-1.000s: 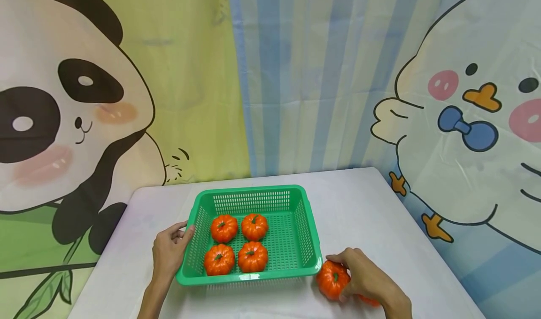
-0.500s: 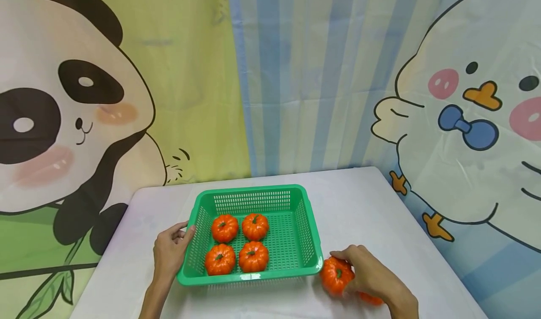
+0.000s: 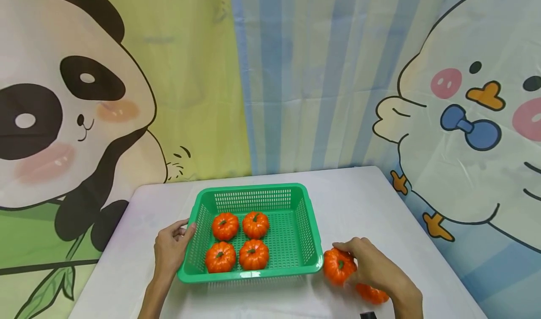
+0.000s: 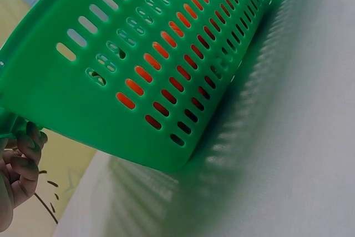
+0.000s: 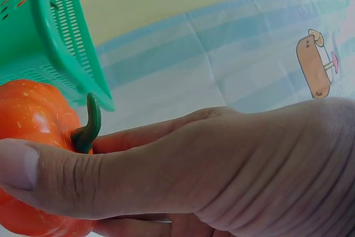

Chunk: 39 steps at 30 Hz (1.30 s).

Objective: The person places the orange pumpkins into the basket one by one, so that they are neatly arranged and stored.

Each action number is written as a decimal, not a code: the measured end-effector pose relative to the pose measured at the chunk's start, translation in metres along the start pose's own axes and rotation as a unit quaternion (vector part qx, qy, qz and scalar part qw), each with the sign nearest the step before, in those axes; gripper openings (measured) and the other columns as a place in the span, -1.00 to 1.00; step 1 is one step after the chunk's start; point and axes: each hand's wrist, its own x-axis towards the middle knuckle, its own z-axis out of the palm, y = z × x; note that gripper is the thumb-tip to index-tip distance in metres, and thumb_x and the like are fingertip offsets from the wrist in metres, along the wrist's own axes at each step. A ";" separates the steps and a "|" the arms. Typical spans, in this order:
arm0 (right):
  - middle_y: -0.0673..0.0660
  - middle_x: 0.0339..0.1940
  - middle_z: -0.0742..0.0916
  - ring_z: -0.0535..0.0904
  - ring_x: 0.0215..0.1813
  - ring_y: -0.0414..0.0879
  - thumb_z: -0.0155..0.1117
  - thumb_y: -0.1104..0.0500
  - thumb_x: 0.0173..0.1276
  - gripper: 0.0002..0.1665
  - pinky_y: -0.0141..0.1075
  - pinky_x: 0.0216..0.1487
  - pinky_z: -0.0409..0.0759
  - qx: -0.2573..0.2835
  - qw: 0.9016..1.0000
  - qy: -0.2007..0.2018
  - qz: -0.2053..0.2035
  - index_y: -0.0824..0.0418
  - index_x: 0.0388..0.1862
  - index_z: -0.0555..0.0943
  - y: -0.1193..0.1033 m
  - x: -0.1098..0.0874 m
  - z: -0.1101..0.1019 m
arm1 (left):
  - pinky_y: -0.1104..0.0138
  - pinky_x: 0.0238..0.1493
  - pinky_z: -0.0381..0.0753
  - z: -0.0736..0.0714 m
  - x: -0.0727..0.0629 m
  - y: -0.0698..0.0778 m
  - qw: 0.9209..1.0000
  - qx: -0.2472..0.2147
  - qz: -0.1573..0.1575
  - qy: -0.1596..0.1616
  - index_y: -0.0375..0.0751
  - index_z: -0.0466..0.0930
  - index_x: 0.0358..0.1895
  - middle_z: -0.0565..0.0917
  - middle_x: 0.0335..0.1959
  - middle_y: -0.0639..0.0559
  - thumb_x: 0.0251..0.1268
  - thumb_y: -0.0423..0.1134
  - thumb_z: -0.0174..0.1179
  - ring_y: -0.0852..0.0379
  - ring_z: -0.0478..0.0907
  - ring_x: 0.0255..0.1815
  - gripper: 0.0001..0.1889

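A green plastic basket (image 3: 291, 273) stands on the table with several small orange pumpkins in it, one of them at the front left (image 3: 220, 257). At its left rim my left hand (image 3: 170, 251) holds on, and the left wrist view shows curled fingers (image 4: 26, 162) at the rim. Just outside the basket's front right corner, my right hand (image 3: 372, 267) grips an orange pumpkin (image 3: 338, 266). The right wrist view shows my thumb (image 5: 61, 178) across that pumpkin, beside its green stem (image 5: 89, 126). Another pumpkin (image 3: 373, 294) lies below my right hand, partly covered by it.
The white table (image 3: 346, 206) reaches back to a printed curtain (image 3: 287, 74) with cartoon figures. A small dark object (image 3: 368, 315) shows at the bottom edge, too cut off to tell. The basket's right half shows its bare slotted floor (image 3: 285, 237).
My right hand has moved slightly up and to the right with the pumpkin, and more of the pumpkin below it shows. The left hand and the basket stay in place.
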 end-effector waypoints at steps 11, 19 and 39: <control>-0.06 0.02 0.81 0.56 0.11 -0.06 0.91 0.32 -0.24 0.00 0.11 0.27 0.74 0.003 0.999 0.014 0.034 0.16 0.34 0.77 -0.006 -0.001 -0.008 | 0.39 -0.46 0.51 -0.001 -0.001 0.000 1.000 0.006 -0.006 -0.005 -0.39 0.79 0.20 0.79 -0.43 -0.12 0.56 -0.08 0.39 0.32 0.55 -0.58 -0.58; -0.05 0.00 0.81 0.56 0.09 -0.06 0.93 0.23 -0.20 0.04 0.09 0.23 0.72 -0.012 1.000 0.009 0.020 0.24 0.39 0.72 -0.007 -0.001 -0.021 | 0.39 -0.47 0.52 -0.001 0.000 -0.001 1.000 0.003 -0.007 -0.006 -0.39 0.79 0.20 0.79 -0.43 -0.13 0.55 -0.08 0.40 0.32 0.55 -0.58 -0.57; -0.07 -0.02 0.83 0.56 0.08 -0.04 0.91 0.13 -0.12 0.08 0.13 0.24 0.65 -0.030 0.999 0.019 0.006 0.26 0.46 0.67 -0.021 -0.006 -0.040 | 0.38 -0.50 0.48 0.000 0.002 -0.005 1.000 -0.010 0.013 -0.006 -0.42 0.78 0.19 0.80 -0.45 -0.13 0.55 -0.11 0.41 0.35 0.53 -0.62 -0.58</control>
